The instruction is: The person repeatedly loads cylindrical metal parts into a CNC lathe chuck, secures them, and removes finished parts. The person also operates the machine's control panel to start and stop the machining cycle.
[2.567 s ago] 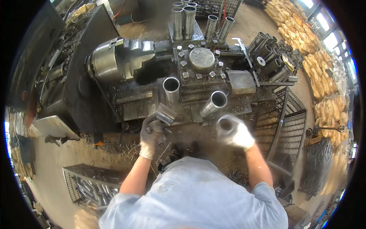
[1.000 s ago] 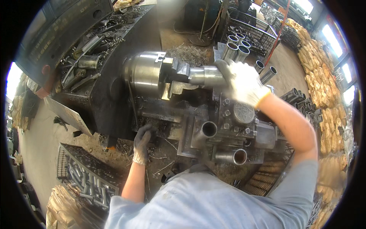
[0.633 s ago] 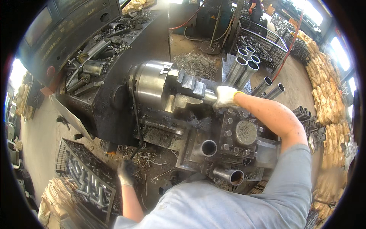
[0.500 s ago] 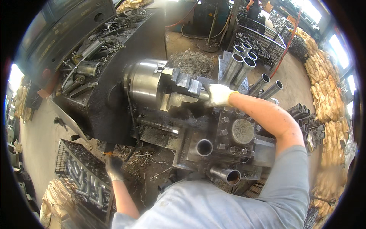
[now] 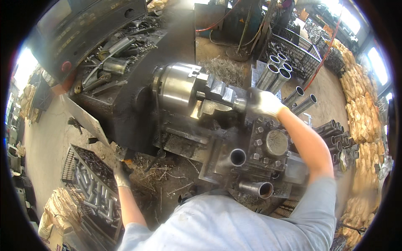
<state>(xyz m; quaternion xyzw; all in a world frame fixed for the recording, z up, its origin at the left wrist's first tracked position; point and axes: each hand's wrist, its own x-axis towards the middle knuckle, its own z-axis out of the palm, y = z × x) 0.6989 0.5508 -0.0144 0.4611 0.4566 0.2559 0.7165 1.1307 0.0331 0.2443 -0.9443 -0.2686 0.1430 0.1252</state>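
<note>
My right hand [image 5: 264, 103], in a whitish glove with darkened fingers, is closed around the outer end of a short shiny metal tube [image 5: 239, 104]. The tube sticks out from the stepped jaws [image 5: 220, 91] of a lathe chuck [image 5: 178, 85]; how far it sits inside them is hidden. Low on the left, my gloved left hand [image 5: 121, 173] reaches to a dark machine part [image 5: 120, 154] with an orange spot beside it. Its fingers are dark and blend into the background, so their grip is unclear.
A bolted tool post [image 5: 276, 143] stands right of the chuck, below my right forearm. Two wide tubes [image 5: 238, 157] [image 5: 264, 190] are close to my body. More tubes [image 5: 274, 73] stand behind my right hand. A mesh crate [image 5: 73, 165] of metal pieces sits left, near curled shavings [image 5: 167, 173].
The view has shifted, so the machine appears farther right. My right hand has drawn slightly away from the jaws, and more of the tube shows. My left hand has moved up nearer the dark part.
</note>
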